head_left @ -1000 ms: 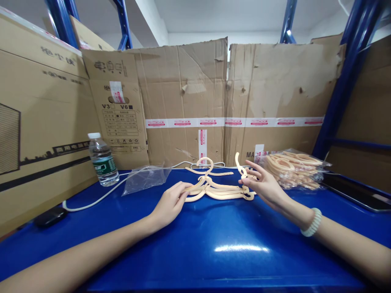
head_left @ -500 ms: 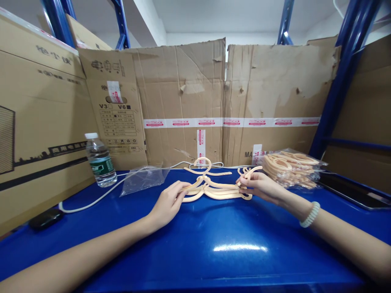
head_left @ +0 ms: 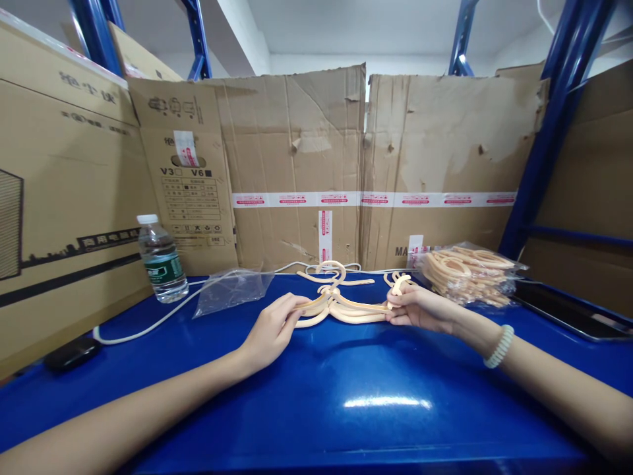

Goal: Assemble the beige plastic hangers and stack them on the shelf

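A small stack of beige clothes hangers lies on the blue table, with the top hanger's hook standing toward the back. My left hand is closed on the left end of the top hanger. At the other end my right hand pinches the hanger's right tip, its fingers partly hiding it. A short curved beige piece sticks up from these fingers; whether it is part of the hanger I cannot tell. Behind the stack rests another beige hanger piece, partly covered by the hook.
A clear bag of beige hangers stands at right beside a dark tablet-like device. At left are a water bottle, a clear plastic bag, a white cable and a black object. Cardboard walls the back.
My right hand has shifted slightly left and turned, and the curved piece in it points more upright. The top hanger's hook has tipped a little. My left hand stays put.
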Demonstrator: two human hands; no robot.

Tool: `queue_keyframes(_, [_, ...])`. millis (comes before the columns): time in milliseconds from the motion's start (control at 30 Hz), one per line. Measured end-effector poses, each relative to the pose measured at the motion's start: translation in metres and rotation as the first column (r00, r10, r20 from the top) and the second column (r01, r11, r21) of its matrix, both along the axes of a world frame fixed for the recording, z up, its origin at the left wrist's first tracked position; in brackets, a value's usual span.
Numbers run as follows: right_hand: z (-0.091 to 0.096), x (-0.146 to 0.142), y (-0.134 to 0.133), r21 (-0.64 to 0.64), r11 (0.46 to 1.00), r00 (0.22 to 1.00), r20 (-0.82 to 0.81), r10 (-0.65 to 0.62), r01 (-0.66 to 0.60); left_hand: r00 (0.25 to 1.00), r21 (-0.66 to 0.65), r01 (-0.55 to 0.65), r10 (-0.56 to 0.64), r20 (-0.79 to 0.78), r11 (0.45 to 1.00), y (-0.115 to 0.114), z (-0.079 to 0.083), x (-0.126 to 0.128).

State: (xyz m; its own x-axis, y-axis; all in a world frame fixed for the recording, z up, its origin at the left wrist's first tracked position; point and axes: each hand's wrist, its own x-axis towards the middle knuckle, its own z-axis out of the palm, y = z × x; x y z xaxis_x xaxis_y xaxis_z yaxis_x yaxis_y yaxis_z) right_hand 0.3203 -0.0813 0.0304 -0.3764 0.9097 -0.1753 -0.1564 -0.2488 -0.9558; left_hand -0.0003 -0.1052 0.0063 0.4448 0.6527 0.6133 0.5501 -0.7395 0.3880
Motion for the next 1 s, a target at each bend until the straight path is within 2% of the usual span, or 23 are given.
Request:
queue_keyframes(200, [-0.0019, 0.0014, -0.0008, 0.024, 1.0, 1.0, 0.015, 0.006, -0.006, 1.0, 0.036, 0.009, -0.009, -0.005, 0.999, 0.0007, -0.0002, -0.0003])
queue_keyframes(533, [-0.0065, 0.0005, 0.002, 0.207, 0.978, 0.998, 0.057, 0.021, -0.033, 1.0, 0.027, 0.01, -0.01, -0.003, 1.0, 0.0001, 0.0001, 0.0002])
queue_keyframes(733, [-0.0009, 0.007, 0.0024, 0.136, 0.991, 1.0, 0.003, -0.001, 0.0, 1.0, 0.051, -0.009, 0.009, 0.007, 0.999, 0.001, -0.0007, -0.0005])
queue_keyframes(1000, [-0.0034, 0.0073, 0.0029, 0.101, 0.992, 0.997, 0.002, 0.077, -0.076, 1.0, 0.063, -0.018, 0.019, -0.005, 0.998, 0.0001, -0.0003, -0.0005])
